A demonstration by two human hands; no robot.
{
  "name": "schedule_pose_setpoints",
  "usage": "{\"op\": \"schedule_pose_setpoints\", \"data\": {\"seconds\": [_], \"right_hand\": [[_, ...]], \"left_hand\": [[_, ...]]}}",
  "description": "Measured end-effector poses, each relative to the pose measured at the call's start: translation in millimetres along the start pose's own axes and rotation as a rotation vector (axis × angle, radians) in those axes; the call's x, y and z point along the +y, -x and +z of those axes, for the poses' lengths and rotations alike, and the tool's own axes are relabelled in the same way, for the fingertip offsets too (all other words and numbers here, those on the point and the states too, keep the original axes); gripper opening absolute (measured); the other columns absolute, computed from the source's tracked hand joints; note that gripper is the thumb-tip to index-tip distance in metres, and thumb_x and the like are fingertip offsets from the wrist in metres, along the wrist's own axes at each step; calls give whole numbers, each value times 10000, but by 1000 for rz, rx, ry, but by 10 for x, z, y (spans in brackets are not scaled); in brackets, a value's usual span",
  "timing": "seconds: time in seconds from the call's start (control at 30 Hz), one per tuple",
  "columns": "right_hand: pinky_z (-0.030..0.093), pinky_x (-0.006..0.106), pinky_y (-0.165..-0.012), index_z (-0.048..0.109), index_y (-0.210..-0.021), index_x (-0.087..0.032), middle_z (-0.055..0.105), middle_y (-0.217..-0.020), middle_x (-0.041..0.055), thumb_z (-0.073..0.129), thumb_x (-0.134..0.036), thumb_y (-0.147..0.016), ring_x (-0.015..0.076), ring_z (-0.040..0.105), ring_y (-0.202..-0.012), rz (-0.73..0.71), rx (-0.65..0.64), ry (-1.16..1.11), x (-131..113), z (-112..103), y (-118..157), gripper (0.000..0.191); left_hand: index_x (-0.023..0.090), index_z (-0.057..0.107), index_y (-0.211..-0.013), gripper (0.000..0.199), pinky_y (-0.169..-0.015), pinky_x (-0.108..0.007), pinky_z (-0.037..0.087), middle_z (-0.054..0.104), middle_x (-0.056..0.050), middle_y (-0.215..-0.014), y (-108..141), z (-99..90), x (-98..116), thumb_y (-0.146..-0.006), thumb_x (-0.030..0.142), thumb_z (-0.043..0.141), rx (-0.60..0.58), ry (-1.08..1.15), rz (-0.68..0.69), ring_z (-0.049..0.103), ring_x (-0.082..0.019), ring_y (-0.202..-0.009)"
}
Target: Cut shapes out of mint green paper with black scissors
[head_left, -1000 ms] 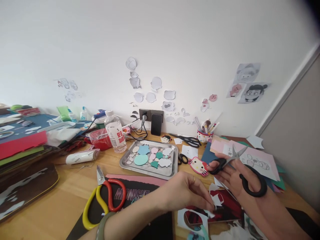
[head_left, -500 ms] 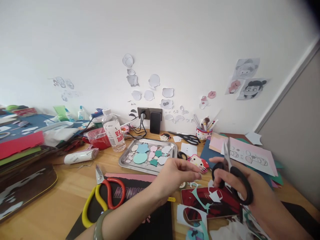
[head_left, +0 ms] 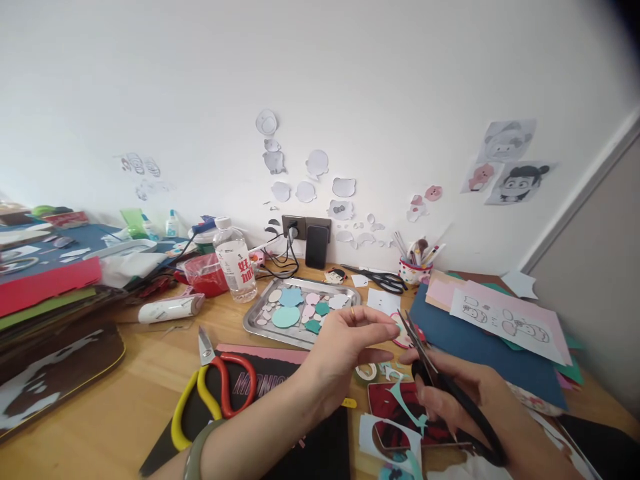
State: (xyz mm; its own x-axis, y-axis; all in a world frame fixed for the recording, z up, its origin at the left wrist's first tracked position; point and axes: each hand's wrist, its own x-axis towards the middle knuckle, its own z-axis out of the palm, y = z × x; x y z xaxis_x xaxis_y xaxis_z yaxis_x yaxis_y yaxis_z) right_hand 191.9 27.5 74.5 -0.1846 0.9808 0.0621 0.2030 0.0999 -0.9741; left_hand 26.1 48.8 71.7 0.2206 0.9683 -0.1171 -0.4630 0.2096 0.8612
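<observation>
My right hand [head_left: 470, 393] is wrapped round black-handled scissors [head_left: 419, 343], whose narrow blades point up and left. Close to the blade tips, my left hand [head_left: 353, 340] holds its thumb and index finger in a pinch. Whatever lies in that pinch is too small to make out. Below the hands, mint and white paper offcuts [head_left: 393, 437] lie over a dark red card [head_left: 440, 427]. A metal tray [head_left: 254, 327] behind my left hand bears several cut paper shapes. Beside my left forearm, large scissors with red and yellow handles [head_left: 213, 393] rest partly on a black folder [head_left: 320, 440].
A water bottle [head_left: 235, 263] and a phone [head_left: 317, 247] stand near the wall. Another pair of black scissors [head_left: 387, 280] lies by a pen cup [head_left: 415, 270]. Blue and pink paper sheets [head_left: 430, 320] are at right. A white roll-shaped item [head_left: 170, 309] lies at left.
My right hand has turned the scissors from pointing upward to leaning left, with the tips now near my left fingertips. A white scrap below that hand no longer shows. The view has shifted slightly.
</observation>
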Motion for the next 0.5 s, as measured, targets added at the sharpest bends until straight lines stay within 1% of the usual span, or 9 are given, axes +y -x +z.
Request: {"op": "schedule_pose_setpoints", "data": {"seconds": [0.1, 0.17, 0.23, 0.3, 0.37, 0.43, 0.5], "right_hand": [[563, 311, -688, 723, -994, -242, 708, -781, 19, 754, -255, -643, 237, 646, -747, 78, -131, 33, 87, -58, 11, 353], [547, 341, -763, 700, -1055, -245, 711, -835, 23, 732, -223, -671, 260, 644, -829, 93, -214, 37, 142, -88, 0, 386], [544, 345, -773, 689, -1081, -274, 711, -859, 10, 726, -177, -667, 270, 644, -855, 71, -274, 32, 177, -98, -21, 427], [553, 329, -739, 685, -1086, -315, 708, -843, -13, 725, -133, -648, 266, 651, -825, 36, -289, 27, 189, -92, -39, 476], [560, 307, -684, 678, -1093, -345, 697, -787, -30, 713, -115, -649, 248, 655, -757, 17, -258, 37, 179, -79, -47, 502], [560, 300, -673, 676, -1098, -349, 691, -772, -30, 704, -108, -650, 242, 654, -736, 24, -242, 47, 160, -69, -43, 509], [562, 311, -684, 688, -1084, -337, 699, -798, -20, 711, -114, -632, 255, 655, -750, 32, -242, 44, 145, -67, -37, 504]], "left_hand": [[124, 659, -685, 165, -580, -180, 471, 637, -1, -683, 18, 12, 8, -612, 228, 764, -1, 3, -11, 597, -77, -617], [121, 648, -678, 163, -581, -187, 474, 645, -4, -679, 27, 24, 10, -617, 226, 757, -6, 8, -16, 619, -87, -601], [118, 632, -664, 159, -588, -198, 478, 646, -6, -668, 32, 38, 10, -617, 214, 750, -7, 24, -29, 639, -104, -592], [114, 621, -652, 150, -579, -199, 474, 634, -1, -656, 36, 52, 6, -614, 196, 742, 6, 35, -43, 649, -114, -585], [113, 619, -651, 145, -562, -192, 464, 618, 6, -648, 37, 58, -2, -612, 188, 737, 3, 37, -55, 656, -122, -591], [111, 621, -650, 147, -560, -190, 459, 600, 10, -637, 36, 56, -14, -610, 191, 738, -11, 37, -66, 661, -131, -607], [109, 623, -651, 149, -574, -196, 458, 591, 11, -634, 36, 48, -27, -609, 195, 738, -18, 41, -75, 666, -140, -623]]}}
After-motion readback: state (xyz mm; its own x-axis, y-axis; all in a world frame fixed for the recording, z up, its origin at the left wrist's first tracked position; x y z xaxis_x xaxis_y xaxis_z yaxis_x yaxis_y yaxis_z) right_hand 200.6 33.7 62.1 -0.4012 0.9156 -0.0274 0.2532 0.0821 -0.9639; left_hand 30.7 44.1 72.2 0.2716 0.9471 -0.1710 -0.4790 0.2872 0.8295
